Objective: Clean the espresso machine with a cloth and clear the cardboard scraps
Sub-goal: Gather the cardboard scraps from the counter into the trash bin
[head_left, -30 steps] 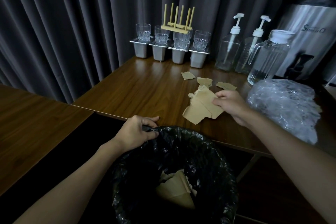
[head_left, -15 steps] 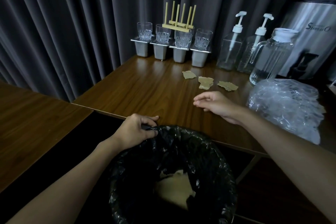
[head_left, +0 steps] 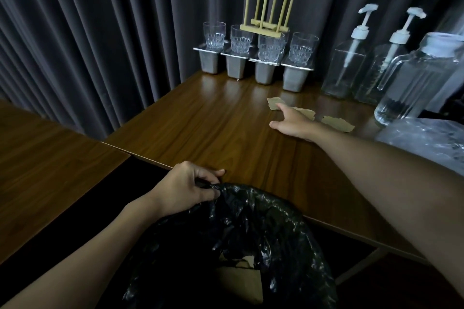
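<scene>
The left hand [head_left: 185,189] is at the near edge of the desk [head_left: 200,128], its fingers [head_left: 200,178] curled and pinching the rim of a black bin bag [head_left: 263,221] that lines a bin just below the desk edge; the thumb lies along the top of the gathered plastic. Deep in the bag lies torn brown cardboard [head_left: 241,276], partly hidden by folds of the liner. The right hand [head_left: 292,124] is stretched out far across the desk, palm down, its fingers [head_left: 282,109] straight and slightly spread, gripping nothing. Three cardboard scraps [head_left: 337,123] lie on the desk at that hand: the leftmost one [head_left: 273,102] is touched by a fingertip, the middle one [head_left: 305,112] is partly under the fingers, and the rightmost lies just beside the wrist, apart from it. Along the far edge, against a dark pleated curtain [head_left: 100,32], four clear glasses [head_left: 214,35] stand on four small metal tubs [head_left: 209,63] in a row, and a wooden peg rack [head_left: 266,25] rests tilted across the middle glasses. To the right of them stand two clear pump bottles [head_left: 345,68] and a glass pitcher [head_left: 416,78], with a crumpled clear plastic bag [head_left: 426,143] nearer, at the right edge. A second wooden desk [head_left: 50,158] stands to the left, with a dark gap between the two.
</scene>
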The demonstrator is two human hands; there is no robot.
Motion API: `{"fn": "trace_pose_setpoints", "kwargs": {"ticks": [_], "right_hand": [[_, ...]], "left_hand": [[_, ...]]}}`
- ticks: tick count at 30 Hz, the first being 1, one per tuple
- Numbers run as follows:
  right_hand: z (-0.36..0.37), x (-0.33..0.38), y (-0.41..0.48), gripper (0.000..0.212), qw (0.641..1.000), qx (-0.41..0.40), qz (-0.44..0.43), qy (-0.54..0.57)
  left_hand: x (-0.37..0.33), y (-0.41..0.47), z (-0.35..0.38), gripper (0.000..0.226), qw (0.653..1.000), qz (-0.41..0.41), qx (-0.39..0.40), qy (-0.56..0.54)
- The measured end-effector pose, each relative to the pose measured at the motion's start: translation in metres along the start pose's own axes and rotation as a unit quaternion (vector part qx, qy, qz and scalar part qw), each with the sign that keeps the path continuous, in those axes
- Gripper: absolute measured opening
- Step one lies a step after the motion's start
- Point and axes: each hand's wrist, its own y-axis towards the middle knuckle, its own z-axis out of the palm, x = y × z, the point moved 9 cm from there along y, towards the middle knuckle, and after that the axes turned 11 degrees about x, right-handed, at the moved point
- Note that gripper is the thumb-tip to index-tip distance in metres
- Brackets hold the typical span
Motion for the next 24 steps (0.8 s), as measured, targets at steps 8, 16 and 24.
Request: {"fn": "trace_pose_setpoints", "kwargs": {"ticks": [8,16,24], "right_hand": [[0.000,-0.012,0.033,0.073,0.984,0.024,0.063,-0.166],[0.024,0.027,-0.004,0.066,0.980,0.007,-0.060,-0.189],[0.056,0.043,-0.067,0.032,0.973,0.003,-0.161,-0.167]], "left_hand": [[0.001,-0.001,0.002,0.013,1.000,-0.014,0.010,-0.013],[-0.001,-0.003,0.001,0.013,1.000,-0.013,0.006,-0.015],[0.001,-0.004,0.003,0.013,1.000,0.007,-0.010,-0.014]]}}
